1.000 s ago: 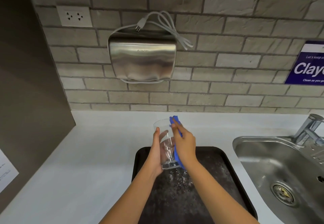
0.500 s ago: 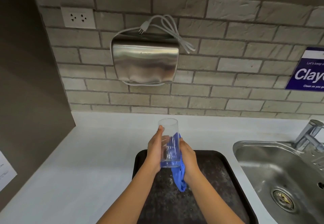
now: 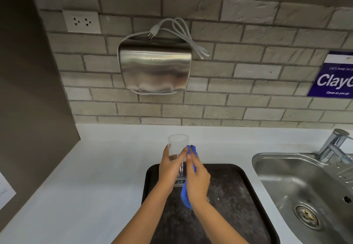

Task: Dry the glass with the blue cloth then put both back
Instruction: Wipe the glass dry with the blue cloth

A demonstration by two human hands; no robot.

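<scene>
A clear drinking glass (image 3: 178, 144) is held upright above the far edge of a black tray (image 3: 238, 192). My left hand (image 3: 170, 169) wraps around its lower left side. My right hand (image 3: 197, 178) presses a blue cloth (image 3: 185, 199) against the glass's right side. One end of the cloth pokes out above my fingers near the glass's middle, the other hangs below my palm. The base of the glass shows between my two hands.
The tray lies on a white counter (image 3: 95, 177). A steel sink (image 3: 305, 190) with a tap (image 3: 334, 146) is to the right. On the brick wall hang a steel hand dryer (image 3: 154, 68), a socket (image 3: 81, 22) and a blue sign (image 3: 334, 75).
My right hand has slid the blue cloth up the right side of the glass from near its base. The glass stays upright in my left hand.
</scene>
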